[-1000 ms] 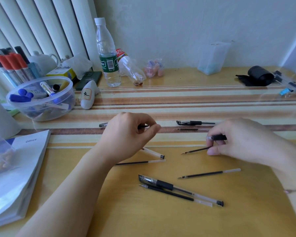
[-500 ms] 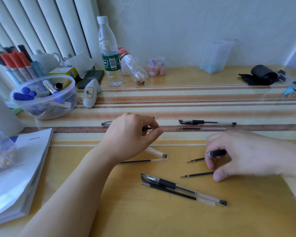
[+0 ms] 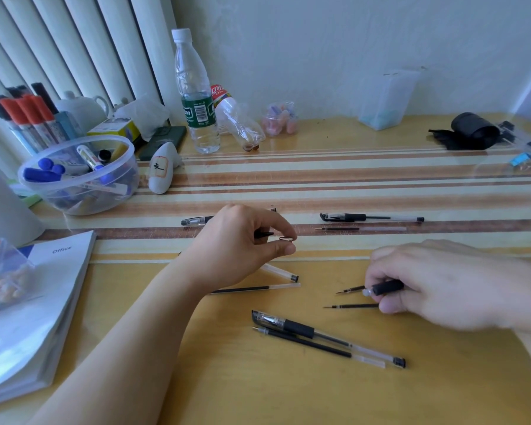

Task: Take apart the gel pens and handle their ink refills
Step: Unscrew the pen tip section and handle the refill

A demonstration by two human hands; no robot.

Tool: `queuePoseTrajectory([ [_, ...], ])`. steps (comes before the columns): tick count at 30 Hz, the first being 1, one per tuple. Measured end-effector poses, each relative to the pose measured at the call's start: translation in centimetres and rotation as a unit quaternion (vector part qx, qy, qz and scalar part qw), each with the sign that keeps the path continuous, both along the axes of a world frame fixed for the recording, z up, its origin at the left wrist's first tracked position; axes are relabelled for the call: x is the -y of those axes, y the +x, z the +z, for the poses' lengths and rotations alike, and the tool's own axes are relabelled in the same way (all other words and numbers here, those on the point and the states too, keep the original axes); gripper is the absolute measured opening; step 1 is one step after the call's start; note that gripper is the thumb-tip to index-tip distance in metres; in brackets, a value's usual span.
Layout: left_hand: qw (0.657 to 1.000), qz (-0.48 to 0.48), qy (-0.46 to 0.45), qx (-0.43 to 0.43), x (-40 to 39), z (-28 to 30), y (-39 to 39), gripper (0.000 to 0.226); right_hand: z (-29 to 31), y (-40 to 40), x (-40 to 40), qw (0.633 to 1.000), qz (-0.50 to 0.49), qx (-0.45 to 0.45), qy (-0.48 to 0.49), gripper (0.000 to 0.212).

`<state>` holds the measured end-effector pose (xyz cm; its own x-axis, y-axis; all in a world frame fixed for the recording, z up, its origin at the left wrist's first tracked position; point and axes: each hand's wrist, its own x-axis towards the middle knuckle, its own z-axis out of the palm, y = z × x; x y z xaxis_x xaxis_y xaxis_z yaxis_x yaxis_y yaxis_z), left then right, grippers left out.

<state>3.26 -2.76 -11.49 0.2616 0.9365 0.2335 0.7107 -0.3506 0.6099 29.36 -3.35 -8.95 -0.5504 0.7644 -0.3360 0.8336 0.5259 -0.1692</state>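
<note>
**Right hand drops toward the loose refills; left hand waits with a small pen part**

Over the last second the right hand has come down from the striped band toward the near edge of the tabletop, carrying the black grip section pinched between thumb and fingers. It now sits just above a loose refill lying beside it. I judge it is about to set the grip down or gather that refill.

The left hand has barely moved, its thumb and forefinger pinching a small dark piece over the striped band; what that piece is I cannot tell.

The grip section's long axis runs roughly parallel to the near edge, its refill tip pointing toward the left edge. The loose refill points the same way. An assembled gel pen lies nearer, angled from the centre toward the near right corner.
</note>
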Motion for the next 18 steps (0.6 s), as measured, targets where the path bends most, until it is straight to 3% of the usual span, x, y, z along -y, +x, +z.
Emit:
queuePoseTrajectory([
  [6, 0.996, -0.024, -0.024, 0.077, 0.1, 0.3, 0.2, 0.009, 0.8, -0.1, -0.4, 0.986, -0.080, -0.104, 0.102, 0.009],
  [11, 0.988, -0.042, -0.034, 0.145, 0.2, 0.4, 0.6, 0.007, 0.3, -0.5, -0.6, 0.976, -0.079, -0.144, 0.142, 0.018],
  [18, 0.986, -0.065, -0.028, 0.150, 0.5, 0.4, 1.1, 0.008, -0.2, -0.9, -0.7, 0.968, -0.088, -0.171, 0.161, 0.021],
])
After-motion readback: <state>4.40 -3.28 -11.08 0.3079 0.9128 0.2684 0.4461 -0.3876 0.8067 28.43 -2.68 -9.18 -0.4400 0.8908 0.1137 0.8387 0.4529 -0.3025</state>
